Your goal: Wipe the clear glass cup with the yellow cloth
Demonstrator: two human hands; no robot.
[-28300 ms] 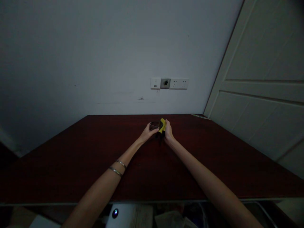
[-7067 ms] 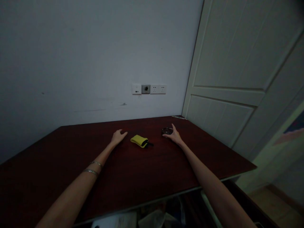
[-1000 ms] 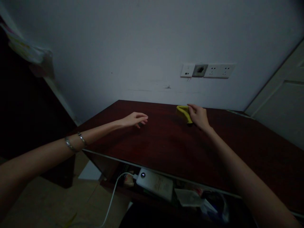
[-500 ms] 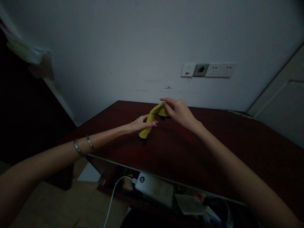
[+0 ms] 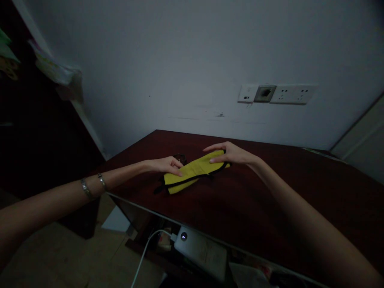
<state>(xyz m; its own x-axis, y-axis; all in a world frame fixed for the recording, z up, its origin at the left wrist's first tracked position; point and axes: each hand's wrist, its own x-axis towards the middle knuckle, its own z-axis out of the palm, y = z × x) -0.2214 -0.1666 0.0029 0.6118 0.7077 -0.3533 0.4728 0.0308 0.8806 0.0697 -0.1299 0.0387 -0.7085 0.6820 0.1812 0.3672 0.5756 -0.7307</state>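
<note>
Above the dark red tabletop point(image 5: 240, 196) I hold a long yellow cloth pouch point(image 5: 195, 170) with black edging, slanting up to the right. My left hand point(image 5: 166, 166) grips its lower left end, thumb on top and fingers partly hidden. A small black tab hangs off that end. My right hand point(image 5: 232, 154) pinches the upper right end between thumb and fingers. Just behind my left hand is a small dark round thing point(image 5: 180, 159), too dim to name.
Below the table's front edge an open drawer holds a white power bank point(image 5: 201, 252) with a white cable point(image 5: 145, 250) plugged in, among other items. Wall sockets point(image 5: 277, 94) are behind the table. A dark piece of furniture stands at left.
The pouch was bent in an arch and seen narrow; now it is straighter, with its broad side showing. My right hand has come down and right. The view has shifted slightly.
</note>
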